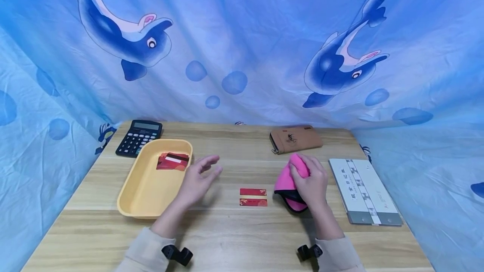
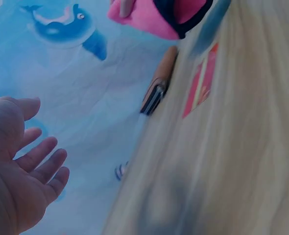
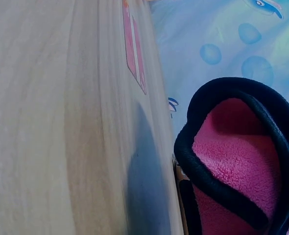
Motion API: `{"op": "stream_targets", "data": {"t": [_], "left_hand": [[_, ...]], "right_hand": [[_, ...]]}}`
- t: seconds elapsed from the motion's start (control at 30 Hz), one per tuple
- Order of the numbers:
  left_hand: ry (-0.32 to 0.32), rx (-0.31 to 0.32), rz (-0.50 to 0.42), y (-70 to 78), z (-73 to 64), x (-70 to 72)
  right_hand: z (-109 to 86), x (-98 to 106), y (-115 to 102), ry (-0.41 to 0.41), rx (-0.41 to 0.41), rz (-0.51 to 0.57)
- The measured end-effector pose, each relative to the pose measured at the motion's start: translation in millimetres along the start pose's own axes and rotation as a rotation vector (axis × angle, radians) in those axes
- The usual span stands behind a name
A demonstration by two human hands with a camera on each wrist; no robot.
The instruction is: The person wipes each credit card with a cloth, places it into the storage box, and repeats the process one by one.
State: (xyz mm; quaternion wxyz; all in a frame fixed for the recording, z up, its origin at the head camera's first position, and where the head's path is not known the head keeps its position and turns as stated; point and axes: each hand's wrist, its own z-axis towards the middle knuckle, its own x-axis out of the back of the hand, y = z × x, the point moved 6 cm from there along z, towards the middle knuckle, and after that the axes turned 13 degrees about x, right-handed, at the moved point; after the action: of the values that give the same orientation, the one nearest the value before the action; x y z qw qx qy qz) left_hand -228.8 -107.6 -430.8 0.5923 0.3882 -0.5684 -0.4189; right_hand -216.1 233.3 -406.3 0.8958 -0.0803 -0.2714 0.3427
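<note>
My right hand [image 1: 314,183] grips a folded pink fleecy cloth [image 1: 284,179] with black edging, held above the wooden table. In the right wrist view the fold of the cloth [image 3: 237,156] gapes and shows its pink inside. Between the two hands a red card [image 1: 253,202] with a gold stripe lies flat. My left hand [image 1: 196,183] hovers at the right side of a yellow tray [image 1: 151,194], holding nothing. Its fingers are spread and loosely bent in the left wrist view, where the hand [image 2: 19,171] is apart from everything.
Several red cards [image 1: 168,165] lie inside the tray's far end. Behind the tray stands a black calculator [image 1: 138,138]. A brown zip wallet [image 1: 300,138] lies at the back edge, and a wrapped grey-white notebook [image 1: 361,192] on the right. A blue dolphin curtain [image 1: 242,45] surrounds the table.
</note>
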Motion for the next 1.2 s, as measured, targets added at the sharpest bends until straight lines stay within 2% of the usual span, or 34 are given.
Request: {"op": "stream_targets", "data": {"t": [0.17, 0.3, 0.4, 0.5, 0.7, 1.0, 1.2], "left_hand": [[-0.033, -0.023, -0.036, -3.3, -7.8, -21.0], [-0.054, -0.019, -0.055, -13.0, -11.9, -37.7], [-0.059, -0.018, -0.001, -22.8, -13.0, -49.5], [-0.065, -0.044, 0.056, -30.5, -13.9, -59.1], [-0.107, -0.068, 0.113, -41.2, -13.7, -73.4], [-0.184, -0.047, 0.199, -46.1, -10.4, -92.4], [-0.218, -0.086, 0.269, -45.0, -9.8, -98.4]], "right_hand": [[-2.3, 1, 0, 0.022, 0.016, 0.024], [-3.3, 1, -1, 0.029, 0.02, 0.032], [-5.1, 1, 0, 0.025, 0.016, 0.025], [-7.9, 1, 2, 0.018, 0.0, 0.029], [-12.7, 0, 4, -0.003, -0.029, 0.036], [-14.7, 2, 3, 0.025, -0.008, 0.044], [-15.3, 2, 3, 0.018, -0.006, 0.045]]}}
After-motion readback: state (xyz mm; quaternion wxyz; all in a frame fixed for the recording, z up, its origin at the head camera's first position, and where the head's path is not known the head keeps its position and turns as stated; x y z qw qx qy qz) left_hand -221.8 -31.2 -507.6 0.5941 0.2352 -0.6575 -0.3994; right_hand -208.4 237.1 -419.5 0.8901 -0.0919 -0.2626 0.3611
